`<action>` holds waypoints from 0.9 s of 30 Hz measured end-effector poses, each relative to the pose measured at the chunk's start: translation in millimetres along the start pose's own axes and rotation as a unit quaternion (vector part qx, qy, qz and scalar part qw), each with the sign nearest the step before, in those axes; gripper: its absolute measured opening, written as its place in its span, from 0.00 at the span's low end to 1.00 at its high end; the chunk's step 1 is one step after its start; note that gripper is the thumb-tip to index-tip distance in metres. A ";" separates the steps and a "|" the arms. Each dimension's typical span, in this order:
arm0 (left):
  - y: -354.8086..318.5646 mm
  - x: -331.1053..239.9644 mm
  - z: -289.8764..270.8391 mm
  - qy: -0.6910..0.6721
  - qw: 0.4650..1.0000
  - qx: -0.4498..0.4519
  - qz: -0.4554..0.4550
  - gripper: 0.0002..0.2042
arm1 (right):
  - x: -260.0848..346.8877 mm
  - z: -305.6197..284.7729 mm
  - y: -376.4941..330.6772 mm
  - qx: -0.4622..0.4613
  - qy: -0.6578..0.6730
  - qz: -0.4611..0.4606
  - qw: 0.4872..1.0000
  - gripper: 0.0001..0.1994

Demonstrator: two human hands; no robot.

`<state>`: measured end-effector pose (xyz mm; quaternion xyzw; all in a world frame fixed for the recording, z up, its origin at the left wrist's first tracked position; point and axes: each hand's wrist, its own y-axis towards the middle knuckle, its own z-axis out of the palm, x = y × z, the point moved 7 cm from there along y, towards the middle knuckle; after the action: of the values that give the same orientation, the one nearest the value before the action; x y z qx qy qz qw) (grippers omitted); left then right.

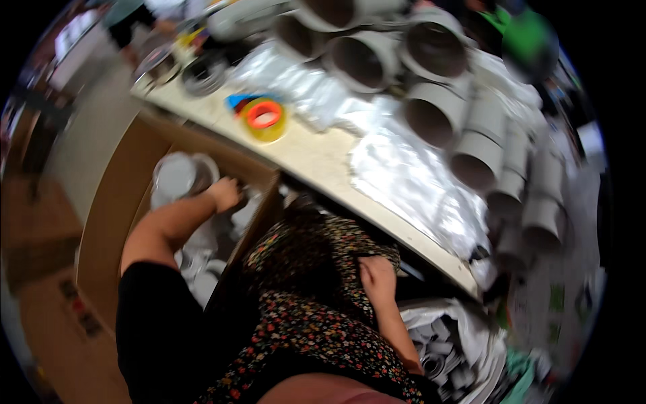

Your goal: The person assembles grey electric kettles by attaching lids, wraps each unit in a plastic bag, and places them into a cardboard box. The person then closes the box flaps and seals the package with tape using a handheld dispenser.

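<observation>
My left hand (227,194) reaches into a cardboard box (111,202), its fingers curled in and partly hidden. What they hold, if anything, does not show. Beside and below that hand lie several whitish plastic pieces (176,176), some round like caps or pipe fittings, seemingly in clear bags. My right hand (378,277) is down at my lap with bent fingers closed against the dark floral cloth (309,316) I wear.
A pale table (309,151) bears yellow and orange tape rolls (264,120), clear plastic bags (404,175) and stacked grey pipes (431,111). A white sack (481,337) of grey fittings stands at lower right. Another person (128,20) is at far left.
</observation>
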<state>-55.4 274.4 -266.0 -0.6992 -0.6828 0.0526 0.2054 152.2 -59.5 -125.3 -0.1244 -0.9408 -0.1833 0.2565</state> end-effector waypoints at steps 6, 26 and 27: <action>-58.7 -12.2 37.1 0.002 0.997 -0.065 0.051 0.07 | 3.1 -1.6 -3.7 0.025 -0.024 0.034 0.999 0.06; 26.0 2.9 36.0 -0.407 0.849 -0.172 -0.291 0.15 | -27.7 -58.9 -2.9 -0.053 0.079 0.121 0.988 0.07; 14.6 -8.6 21.6 -0.432 0.847 -0.149 -0.271 0.12 | -54.6 -82.4 -15.3 -0.134 0.191 0.253 0.939 0.09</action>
<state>-50.0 270.9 -292.7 -0.4154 -0.8643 0.1893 -0.2111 228.9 -114.6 -92.4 -0.3544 -0.7781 -0.2573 0.4502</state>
